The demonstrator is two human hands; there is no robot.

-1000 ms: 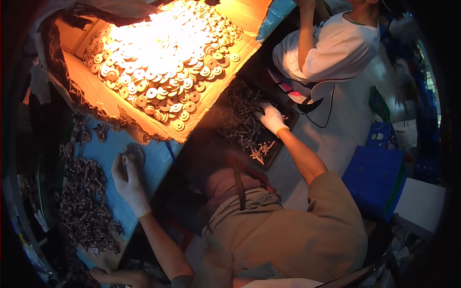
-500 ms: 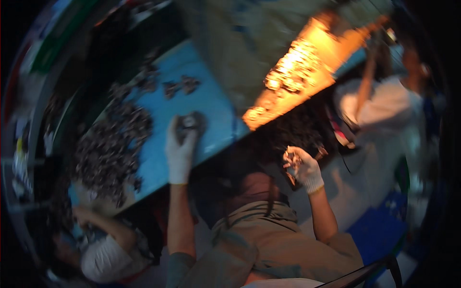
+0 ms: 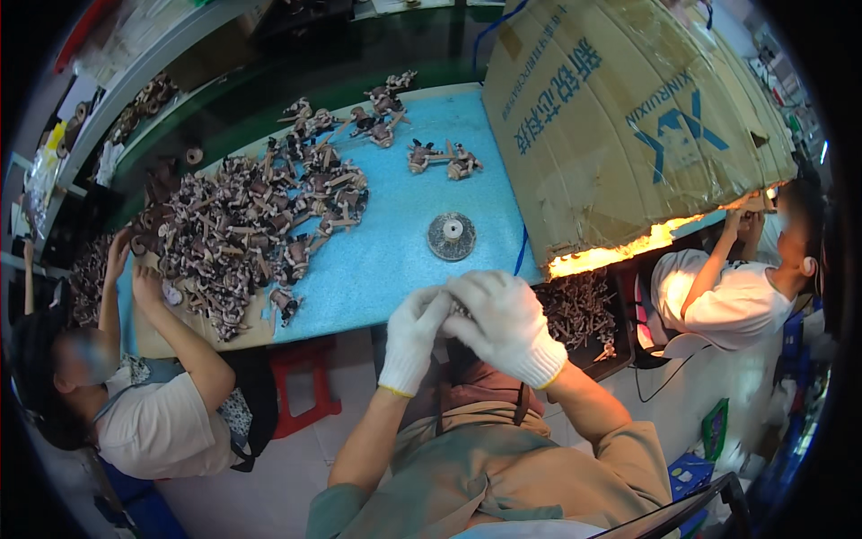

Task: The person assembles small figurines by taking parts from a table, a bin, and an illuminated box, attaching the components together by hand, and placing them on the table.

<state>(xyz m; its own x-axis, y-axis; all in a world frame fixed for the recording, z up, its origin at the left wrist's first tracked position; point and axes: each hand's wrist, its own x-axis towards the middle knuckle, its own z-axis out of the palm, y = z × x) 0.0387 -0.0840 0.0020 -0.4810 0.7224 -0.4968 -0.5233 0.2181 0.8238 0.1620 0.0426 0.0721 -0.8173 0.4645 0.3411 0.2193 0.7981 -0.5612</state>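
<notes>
White knitted gloves cover both my hands, which are brought together over the near edge of the blue table mat [image 3: 404,216]. My left hand [image 3: 417,334] is closed, its fingertips meeting those of my right hand [image 3: 510,328]. My right hand curls over the top. A bit of something small and greyish shows between the fingers; the rest is hidden. Just beyond them on the mat stands a round grey metal disc [image 3: 452,237] with a light knob in its middle. Two small brown figures [image 3: 444,160] lie farther back.
A big pile of brown figures [image 3: 242,234] covers the table's left side. A cardboard box [image 3: 628,126] stands at the right, glowing orange underneath, above a dark tray of figures [image 3: 579,314]. One person [image 3: 162,386] sits left, another [image 3: 718,287] right. A red stool [image 3: 305,391] stands below.
My left hand has left the metal disc and come back toward me. My right hand, which held small brown pieces over the tray, has moved left to meet it. The view has turned.
</notes>
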